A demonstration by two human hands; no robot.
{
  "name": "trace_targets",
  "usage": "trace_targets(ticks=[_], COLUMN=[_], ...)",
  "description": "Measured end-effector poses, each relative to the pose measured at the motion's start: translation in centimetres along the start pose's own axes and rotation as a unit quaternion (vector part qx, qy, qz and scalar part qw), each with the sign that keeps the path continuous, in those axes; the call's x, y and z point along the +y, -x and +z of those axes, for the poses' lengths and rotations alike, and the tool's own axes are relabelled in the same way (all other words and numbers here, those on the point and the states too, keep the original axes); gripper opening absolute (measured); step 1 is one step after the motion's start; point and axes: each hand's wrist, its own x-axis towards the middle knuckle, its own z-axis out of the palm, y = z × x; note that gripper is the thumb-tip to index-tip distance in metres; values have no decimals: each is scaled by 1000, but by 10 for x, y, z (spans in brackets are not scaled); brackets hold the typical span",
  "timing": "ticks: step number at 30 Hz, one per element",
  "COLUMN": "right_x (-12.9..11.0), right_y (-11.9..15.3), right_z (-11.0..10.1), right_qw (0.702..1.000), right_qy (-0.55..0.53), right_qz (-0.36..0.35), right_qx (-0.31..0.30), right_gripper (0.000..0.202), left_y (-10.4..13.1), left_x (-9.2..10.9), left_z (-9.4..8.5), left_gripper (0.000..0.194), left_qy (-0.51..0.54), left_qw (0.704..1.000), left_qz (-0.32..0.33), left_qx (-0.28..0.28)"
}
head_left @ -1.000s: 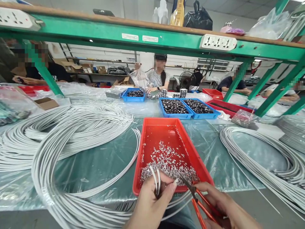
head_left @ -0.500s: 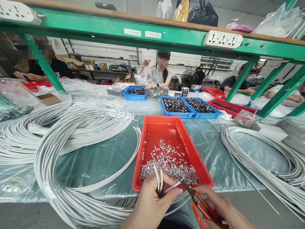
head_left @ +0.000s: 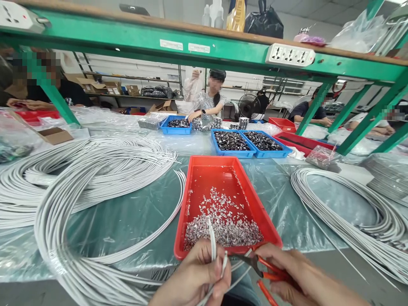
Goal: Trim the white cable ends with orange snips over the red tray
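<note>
Several thin white cables [head_left: 211, 238] are pinched in my left hand [head_left: 199, 272], their ends sticking up between thumb and fingers. My right hand [head_left: 295, 270] is wrapped round orange-handled cutting pliers [head_left: 267, 274]. The dark jaws point left, close to a cable end at my left fingertips; whether they touch it I cannot tell. Both hands are at the near edge of a red tray [head_left: 266, 208], which holds a heap of small shiny metal pieces [head_left: 223, 229]. A coiled bundle of white cables [head_left: 57, 238] lies to the left of my left hand.
More white cable [head_left: 350, 221] is coiled on the right. Blue trays [head_left: 251, 153] of small dark parts stand behind the red tray. A green shelf beam [head_left: 236, 55] with a power strip [head_left: 290, 55] spans above. Several co-workers sit beyond, one person's arm [head_left: 207, 111] over a blue tray.
My left hand has shifted slightly left and down, and the cables in it stand more upright. The plier jaws are lower. The co-worker opposite has reached to the blue tray.
</note>
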Motion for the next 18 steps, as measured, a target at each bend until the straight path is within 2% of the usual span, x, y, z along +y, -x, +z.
trace_targets(ticks=[3, 5, 8, 11, 13, 16, 18], right_x=[5, -1, -13, -19, -19, -20, -22], right_y=[-7, -18, -37, -51, -55, -55, -52], right_z=[11, 24, 44, 58, 60, 56, 54], right_qw=[988, 959, 898, 808, 774, 788, 818], right_qy=[-115, -262, -435, -586, -629, -605, -549], right_qz=[50, 57, 5, 30, 60, 57, 38], right_qx=[85, 86, 64, 55, 48, 101, 168], right_gripper=[33, 32, 22, 44, 52, 38, 24], left_y=[2, 2, -1, -4, -6, -9, -12], left_x=[1, -3, -10, -10, -7, -3, -3], left_z=[7, 12, 19, 26, 29, 29, 25], left_gripper=[41, 40, 46, 40, 31, 29, 32], left_qy=[-28, -95, -196, -244, -246, -237, -226], left_qw=[999, 991, 964, 934, 922, 916, 930], left_qz=[15, 32, 70, 146, 173, 162, 130], left_qx=[36, 91, 168, 217, 246, 278, 260])
